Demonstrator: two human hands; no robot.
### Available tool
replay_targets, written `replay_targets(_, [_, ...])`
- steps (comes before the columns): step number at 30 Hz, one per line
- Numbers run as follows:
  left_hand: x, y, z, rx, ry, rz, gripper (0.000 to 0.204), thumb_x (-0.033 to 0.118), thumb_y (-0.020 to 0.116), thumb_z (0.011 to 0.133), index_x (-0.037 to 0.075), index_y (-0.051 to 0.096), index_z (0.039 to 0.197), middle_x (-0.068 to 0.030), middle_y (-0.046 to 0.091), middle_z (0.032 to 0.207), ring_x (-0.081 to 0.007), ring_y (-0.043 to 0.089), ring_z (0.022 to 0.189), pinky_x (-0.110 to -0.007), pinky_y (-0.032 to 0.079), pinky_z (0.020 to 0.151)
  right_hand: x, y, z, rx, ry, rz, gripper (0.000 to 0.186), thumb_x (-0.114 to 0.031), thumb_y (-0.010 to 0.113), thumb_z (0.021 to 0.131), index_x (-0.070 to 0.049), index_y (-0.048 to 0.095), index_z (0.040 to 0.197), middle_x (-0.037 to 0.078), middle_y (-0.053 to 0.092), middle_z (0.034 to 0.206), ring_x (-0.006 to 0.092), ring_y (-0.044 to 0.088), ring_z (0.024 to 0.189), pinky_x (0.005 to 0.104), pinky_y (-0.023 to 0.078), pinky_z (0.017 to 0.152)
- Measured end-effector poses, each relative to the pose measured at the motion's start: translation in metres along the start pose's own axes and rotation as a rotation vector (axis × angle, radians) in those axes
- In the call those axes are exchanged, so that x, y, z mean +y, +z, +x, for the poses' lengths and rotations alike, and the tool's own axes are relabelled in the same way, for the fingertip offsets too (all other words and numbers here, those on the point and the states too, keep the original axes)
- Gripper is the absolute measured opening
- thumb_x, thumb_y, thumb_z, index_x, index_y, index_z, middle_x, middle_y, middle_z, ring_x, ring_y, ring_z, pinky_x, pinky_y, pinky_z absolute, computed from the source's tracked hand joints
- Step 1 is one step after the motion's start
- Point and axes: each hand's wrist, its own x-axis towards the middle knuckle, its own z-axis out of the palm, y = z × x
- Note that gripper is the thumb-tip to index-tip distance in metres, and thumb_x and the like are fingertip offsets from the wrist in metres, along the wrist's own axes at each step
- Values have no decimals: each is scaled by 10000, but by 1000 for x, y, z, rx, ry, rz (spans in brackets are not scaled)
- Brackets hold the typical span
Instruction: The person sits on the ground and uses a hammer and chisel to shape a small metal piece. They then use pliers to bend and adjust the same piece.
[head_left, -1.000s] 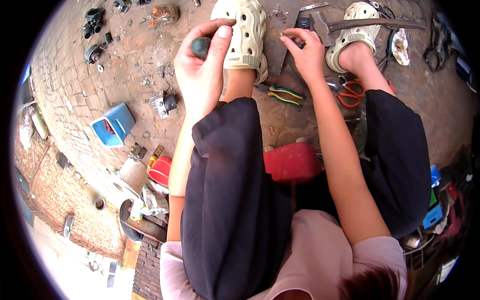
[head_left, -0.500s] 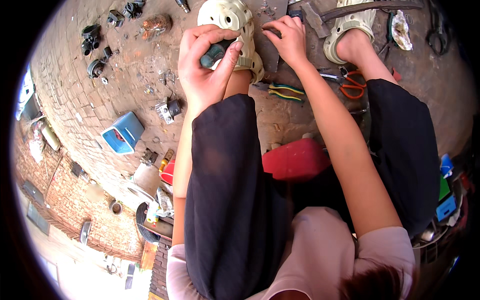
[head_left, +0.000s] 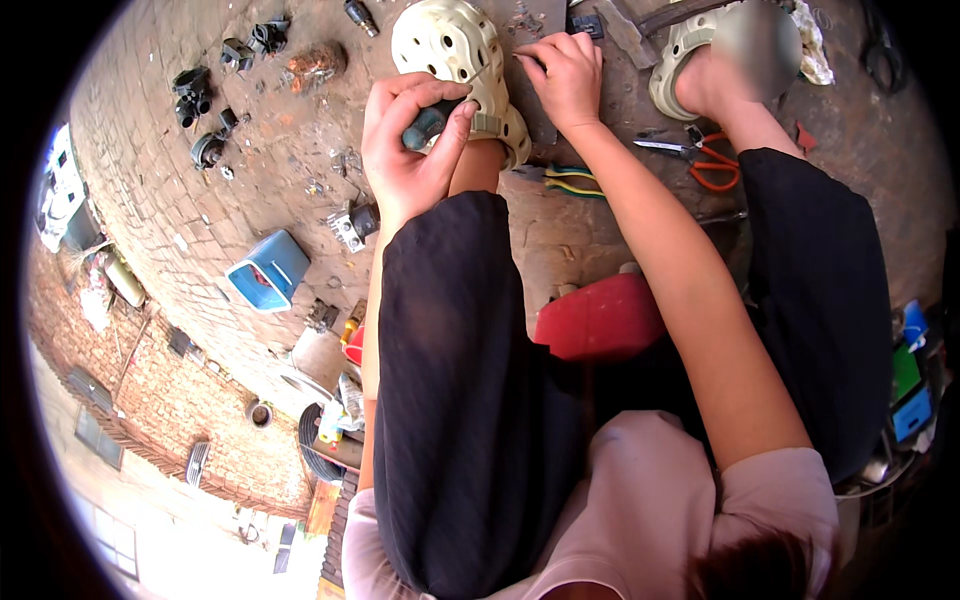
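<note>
My left hand (head_left: 410, 150) grips a dark green-handled tool (head_left: 426, 125) over the cream clog (head_left: 442, 40) on my left foot, with a thin tip pointing up and right. A short gap to the right, my right hand (head_left: 570, 85) has thumb and forefinger close together at something small and dark, too tiny to name, beside a flat metal plate (head_left: 546, 130). Yellow-green pliers (head_left: 570, 180) lie below the plate, partly behind my right forearm. Orange-handled scissors (head_left: 712, 160) rest to the right of that forearm, below my other clog (head_left: 670, 85).
Loose black parts (head_left: 190, 95), a metal block (head_left: 355, 225) and a blue bin (head_left: 265, 270) sit on the paved ground at left. A hammer's long handle (head_left: 680, 15) crosses the top. A red seat-like object (head_left: 600, 320) is between my legs; colourful items (head_left: 910, 390) pile at far right.
My left hand, still holding the tool, appears a little lower in view. My right hand has shifted left and slightly up, closer to the left clog. The whole view has moved slightly.
</note>
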Motion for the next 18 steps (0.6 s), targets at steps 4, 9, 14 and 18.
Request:
replay_targets(4, [-4, -1, 5, -30, 48, 22, 194, -46, 765, 771, 6, 704, 947, -86, 636, 984, -190, 600, 947, -293, 463, 866, -5, 1, 4, 19, 6, -8, 114, -164, 787, 705, -196, 738, 804, -56, 616, 841, 196, 555, 880, 349, 416, 766])
replay_targets(9, [-12, -1, 19, 19, 38, 28, 170, -62, 750, 785, -6, 697, 936, -85, 637, 979, -197, 601, 946, -301, 468, 859, -4, 9, 0, 45, 58, 12, 116, -167, 789, 692, -193, 732, 790, -54, 610, 833, 196, 551, 879, 353, 413, 774])
replay_targets(14, [-16, 6, 30, -115, 82, 62, 193, -9, 772, 780, 26, 711, 960, -83, 638, 985, -195, 621, 934, -299, 493, 836, -5, 9, -2, 55, 87, 20, 117, -178, 794, 666, -195, 704, 738, -75, 597, 809, 196, 540, 879, 360, 410, 789])
replay_targets(18, [-29, 18, 32, -259, 142, 96, 216, 26, 766, 748, 75, 712, 952, -76, 621, 953, -247, 631, 906, -337, 518, 800, -7, 10, -3, 63, 77, 31, 125, -181, 795, 661, -192, 690, 729, -72, 591, 810, 198, 539, 883, 362, 409, 790])
